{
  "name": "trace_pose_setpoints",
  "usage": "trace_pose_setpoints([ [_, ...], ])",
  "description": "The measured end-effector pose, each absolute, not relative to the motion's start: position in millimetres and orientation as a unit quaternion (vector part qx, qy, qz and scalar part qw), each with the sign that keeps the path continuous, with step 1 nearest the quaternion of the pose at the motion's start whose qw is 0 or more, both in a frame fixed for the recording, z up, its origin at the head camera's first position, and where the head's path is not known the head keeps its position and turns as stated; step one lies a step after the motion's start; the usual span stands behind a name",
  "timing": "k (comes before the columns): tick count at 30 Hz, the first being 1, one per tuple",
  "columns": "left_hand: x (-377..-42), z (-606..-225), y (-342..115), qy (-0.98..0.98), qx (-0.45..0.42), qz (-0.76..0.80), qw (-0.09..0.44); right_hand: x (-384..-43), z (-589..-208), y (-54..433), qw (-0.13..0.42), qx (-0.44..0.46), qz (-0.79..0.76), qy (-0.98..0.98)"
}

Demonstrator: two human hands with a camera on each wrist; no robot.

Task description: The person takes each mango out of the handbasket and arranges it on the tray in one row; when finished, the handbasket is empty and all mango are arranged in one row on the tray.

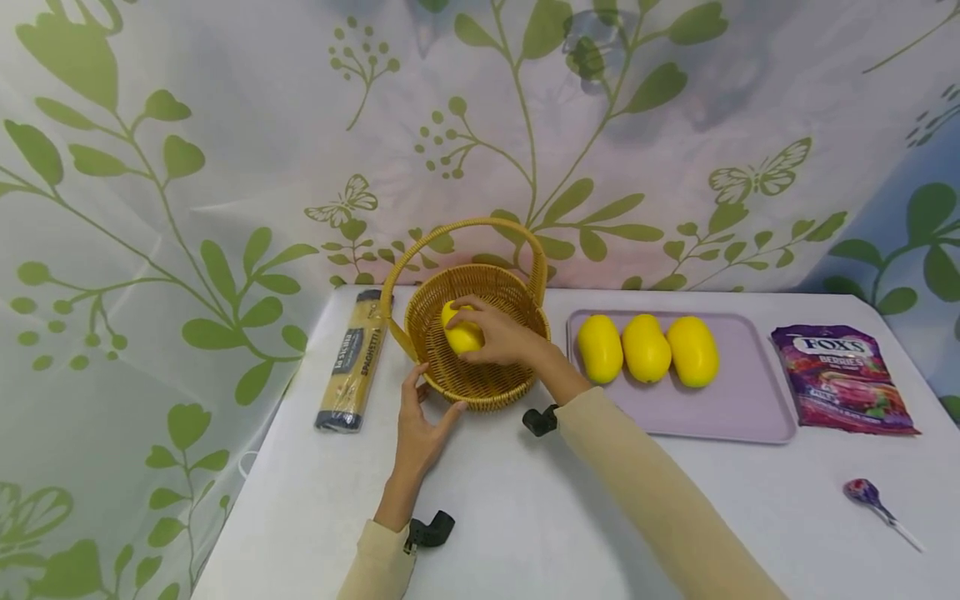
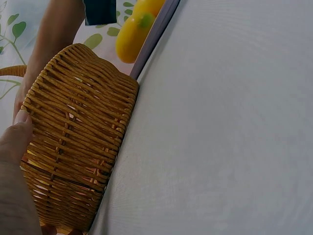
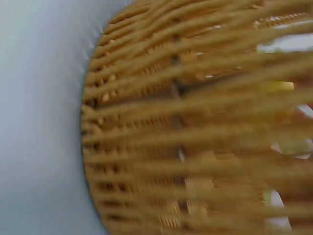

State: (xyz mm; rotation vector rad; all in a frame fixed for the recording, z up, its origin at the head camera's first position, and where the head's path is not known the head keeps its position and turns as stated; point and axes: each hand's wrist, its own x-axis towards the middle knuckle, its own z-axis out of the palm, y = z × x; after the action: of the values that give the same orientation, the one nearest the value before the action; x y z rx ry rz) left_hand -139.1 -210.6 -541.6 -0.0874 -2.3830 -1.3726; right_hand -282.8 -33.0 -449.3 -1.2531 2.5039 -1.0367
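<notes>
A round wicker basket [image 1: 487, 392] with a tall arched handle stands at the back of the table. Inside it, my right hand [image 1: 498, 333] grips a yellow mango [image 1: 465, 337] between thumb and fingers, low over the woven floor. My left hand [image 1: 422, 433] holds the basket's front left side, its thumb at the rim and its fingers round the side. In the left wrist view the thumb [image 2: 17, 137] lies against the weave. The right wrist view is filled by the basket wall [image 3: 195, 122], which hides most of what is behind.
Right of the basket, a lilac tray [image 1: 720, 412] bears three more yellow mangoes [image 1: 647, 348] in a row. A spaghetti packet [image 1: 351, 362] lies to the left. At the far right are a purple Fox's candy bag [image 1: 843, 379] and a lollipop [image 1: 870, 496]. A patterned curtain [image 1: 480, 125] hangs behind.
</notes>
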Motion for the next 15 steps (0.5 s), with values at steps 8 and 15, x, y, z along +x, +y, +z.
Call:
trace_pose_setpoints([
  [8, -139.1, -540.5, -210.7, -0.849, -0.030, -0.490, 0.195, -271.2, -438.7, -8.1, 0.033, -0.421, -0.355, 0.834],
  [15, -138.3, -542.0, -208.0, -0.848, -0.025, -0.492, 0.194, -256.2, -429.2, 17.0, -0.011, -0.421, -0.367, 0.829],
])
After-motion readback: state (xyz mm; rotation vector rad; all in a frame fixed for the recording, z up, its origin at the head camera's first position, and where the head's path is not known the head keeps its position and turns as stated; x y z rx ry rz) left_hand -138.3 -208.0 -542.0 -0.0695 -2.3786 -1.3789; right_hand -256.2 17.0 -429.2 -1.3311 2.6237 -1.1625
